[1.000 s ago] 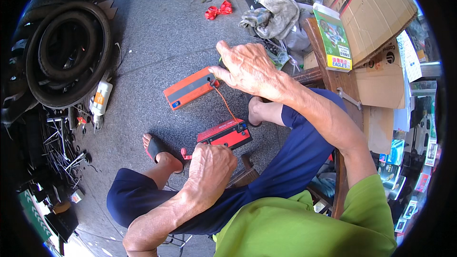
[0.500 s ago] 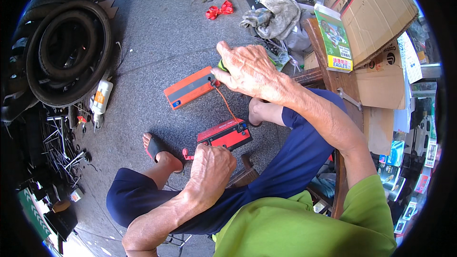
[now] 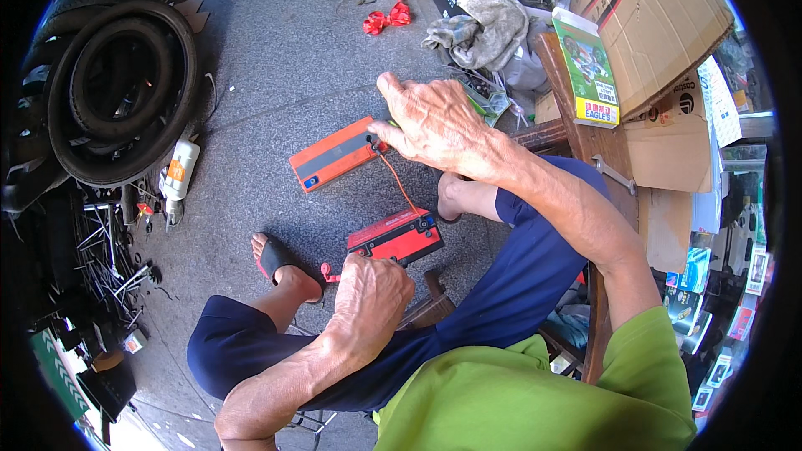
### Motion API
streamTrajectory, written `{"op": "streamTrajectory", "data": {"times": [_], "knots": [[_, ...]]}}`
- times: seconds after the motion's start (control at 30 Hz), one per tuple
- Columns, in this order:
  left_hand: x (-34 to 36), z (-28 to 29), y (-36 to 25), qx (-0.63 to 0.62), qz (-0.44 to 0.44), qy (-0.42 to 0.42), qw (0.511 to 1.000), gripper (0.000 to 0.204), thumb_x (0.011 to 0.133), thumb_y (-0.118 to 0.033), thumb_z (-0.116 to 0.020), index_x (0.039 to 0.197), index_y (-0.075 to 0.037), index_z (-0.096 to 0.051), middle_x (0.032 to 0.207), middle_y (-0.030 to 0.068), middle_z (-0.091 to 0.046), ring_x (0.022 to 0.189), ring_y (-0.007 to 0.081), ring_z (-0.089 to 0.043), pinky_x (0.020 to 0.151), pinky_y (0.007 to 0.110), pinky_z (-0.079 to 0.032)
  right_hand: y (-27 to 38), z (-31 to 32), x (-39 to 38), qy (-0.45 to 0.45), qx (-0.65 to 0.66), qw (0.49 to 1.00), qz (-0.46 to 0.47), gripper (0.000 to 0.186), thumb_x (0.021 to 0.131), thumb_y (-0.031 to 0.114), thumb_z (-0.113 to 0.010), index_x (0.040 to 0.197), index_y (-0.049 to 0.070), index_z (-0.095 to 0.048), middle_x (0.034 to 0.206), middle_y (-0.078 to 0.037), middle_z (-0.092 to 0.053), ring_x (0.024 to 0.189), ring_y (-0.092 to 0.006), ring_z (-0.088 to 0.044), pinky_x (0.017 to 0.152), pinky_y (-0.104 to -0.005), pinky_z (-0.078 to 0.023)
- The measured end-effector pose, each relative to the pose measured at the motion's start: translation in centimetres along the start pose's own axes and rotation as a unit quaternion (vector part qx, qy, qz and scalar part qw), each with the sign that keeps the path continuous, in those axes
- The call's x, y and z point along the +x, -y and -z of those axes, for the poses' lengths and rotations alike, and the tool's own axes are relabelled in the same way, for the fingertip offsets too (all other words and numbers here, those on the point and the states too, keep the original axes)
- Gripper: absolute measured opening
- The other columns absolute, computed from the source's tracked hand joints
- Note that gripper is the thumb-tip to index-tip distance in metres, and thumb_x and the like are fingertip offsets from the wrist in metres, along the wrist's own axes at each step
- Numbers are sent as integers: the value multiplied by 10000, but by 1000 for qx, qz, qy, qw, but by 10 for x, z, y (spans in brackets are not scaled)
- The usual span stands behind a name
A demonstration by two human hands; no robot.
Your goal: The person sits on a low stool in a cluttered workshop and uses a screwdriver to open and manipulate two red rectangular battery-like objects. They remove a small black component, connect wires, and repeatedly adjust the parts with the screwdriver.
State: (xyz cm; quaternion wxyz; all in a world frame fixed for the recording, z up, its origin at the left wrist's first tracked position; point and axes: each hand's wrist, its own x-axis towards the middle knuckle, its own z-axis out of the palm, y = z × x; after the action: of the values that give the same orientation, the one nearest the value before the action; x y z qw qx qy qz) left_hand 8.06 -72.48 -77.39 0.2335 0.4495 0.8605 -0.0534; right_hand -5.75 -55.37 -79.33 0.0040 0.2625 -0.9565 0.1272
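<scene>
A red battery (image 3: 399, 241) with black edges and small terminals lies on the ground in front of me. My left hand (image 3: 370, 305) is closed at its near left corner, fingertips hidden beneath the knuckles. A small red piece (image 3: 327, 272) sticks out to the left of that hand. Farther off lies an orange battery (image 3: 332, 155) with a grey stripe. My right hand (image 3: 436, 121) is bent over its right end, thumb by the terminal and fingers curled; what they grip is hidden. An orange wire (image 3: 398, 184) runs between the two batteries.
Black tyres (image 3: 121, 92) and scattered metal tools (image 3: 113, 255) lie at the left, beside a white bottle (image 3: 179, 170). At the right, a wooden bench (image 3: 614, 175) holds a spanner (image 3: 614, 174) and a green box (image 3: 586, 71). A grey rag (image 3: 489, 29) and red ribbon (image 3: 387, 18) lie farther off.
Both hands keep nearly the same places. The right hand has shifted very slightly to the left, and the green bit seen between its thumb and fingers is now hidden.
</scene>
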Motion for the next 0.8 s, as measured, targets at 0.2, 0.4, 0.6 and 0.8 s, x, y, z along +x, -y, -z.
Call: {"op": "streamTrajectory", "data": {"times": [0.2,0.4,0.6,0.8], "knots": [[5,-1,6,-41,-14,2,999,121,698,-77,-653,814,-45,-640,737,62,-637,717,194,-665,612,336,-460,-14,0,-2,5,-28,999,-40,432,885,405,-590,1006,7,-473,768,-195,-616,696,-382,-632,622,-478,-485],[-4,6,25,-88,32,-51,994,221,689,-7,-604,910,1,-601,710,106,-643,638,281,-667,596,397,-511,-6,-4,-3,-17,4,1000,3,426,827,309,-641,1058,6,-451,816,-202,-605,732,-395,-627,644,-492,-482],[-15,34,63,-474,194,-146,847,214,894,-72,-527,1059,36,-610,864,195,-692,748,226,-708,555,333,-522,-16,-9,-1,-45,-35,998,-25,509,907,466,-554,1016,-26,-485,560,-160,-588,595,-379,-622,574,-472,-475],[-15,40,70,-866,130,-187,445,201,919,-38,-479,1099,34,-534,1001,250,-664,909,321,-688,737,363,-559,-9,-2,-4,-22,-13,999,31,472,867,380,-594,1064,-29,-466,871,-202,-607,774,-360,-637,624,-470,-482]]}}
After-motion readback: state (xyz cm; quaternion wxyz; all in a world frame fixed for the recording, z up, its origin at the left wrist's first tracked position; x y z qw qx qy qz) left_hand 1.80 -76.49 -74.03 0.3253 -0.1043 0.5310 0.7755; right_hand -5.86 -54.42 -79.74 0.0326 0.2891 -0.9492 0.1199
